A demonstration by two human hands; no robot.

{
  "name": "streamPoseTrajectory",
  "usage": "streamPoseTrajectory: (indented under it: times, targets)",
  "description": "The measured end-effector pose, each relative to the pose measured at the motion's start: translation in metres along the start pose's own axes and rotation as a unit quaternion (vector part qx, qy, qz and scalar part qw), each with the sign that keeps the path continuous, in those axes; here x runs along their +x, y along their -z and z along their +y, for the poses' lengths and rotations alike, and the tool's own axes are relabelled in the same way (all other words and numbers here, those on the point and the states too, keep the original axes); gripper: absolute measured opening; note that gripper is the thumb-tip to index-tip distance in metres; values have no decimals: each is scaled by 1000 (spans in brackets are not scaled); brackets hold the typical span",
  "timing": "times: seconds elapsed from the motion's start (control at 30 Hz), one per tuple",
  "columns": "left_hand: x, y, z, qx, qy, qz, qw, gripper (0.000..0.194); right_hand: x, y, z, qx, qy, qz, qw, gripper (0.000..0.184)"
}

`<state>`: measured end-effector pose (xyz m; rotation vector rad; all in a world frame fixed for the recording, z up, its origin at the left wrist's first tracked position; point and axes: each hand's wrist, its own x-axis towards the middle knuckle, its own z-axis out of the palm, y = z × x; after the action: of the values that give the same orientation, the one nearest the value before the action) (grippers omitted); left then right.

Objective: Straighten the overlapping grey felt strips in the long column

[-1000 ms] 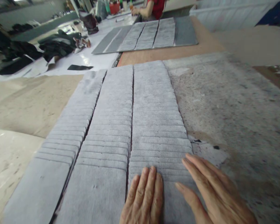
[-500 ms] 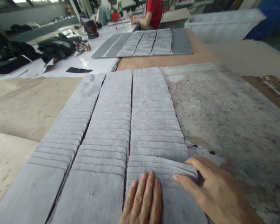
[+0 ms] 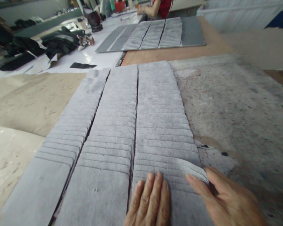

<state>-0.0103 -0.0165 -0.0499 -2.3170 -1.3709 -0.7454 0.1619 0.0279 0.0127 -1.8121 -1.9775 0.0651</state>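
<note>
Under the left hand (image 3: 148, 202), fingers pressed together and flat, lies the right-hand row of overlapped grey felt pieces (image 3: 162, 131). Right hand (image 3: 226, 199) pinches several lifted edges at its fingertips. Judged: separating pieces; next needs steady hold-down.

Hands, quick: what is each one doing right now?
Left hand: open, pressed flat on the right row of grey felt pieces.
Right hand: fingers curled around the lifted edges of several pieces in that row.
</note>
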Motion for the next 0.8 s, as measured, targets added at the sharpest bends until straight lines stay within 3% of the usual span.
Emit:
streamPoseTrajectory:
  times: [0.13,0.3,0.47,0.6,0.7,0.8]
  targets:
    - [2,13,-8,-7,-48,-96,994,50,0,0,-1,-15,6,3,1000,40]
    - [2,16,-13,-23,-51,-106,993,65,-3,-2,-2,-31,7,23,999,41]
    - [6,20,-20,-13,-125,-140,982,69,-13,-7,-4,-117,-47,27,992,36]
    - [12,24,-22,-29,-119,-146,982,70,-18,-4,-5,-85,-76,61,992,38]
    - [13,25,-20,-31,-113,-153,981,68,-20,2,-4,-61,-20,104,992,32]
    - [11,25,-18,-27,-114,-167,979,70,-19,6,1,-34,58,78,995,25]
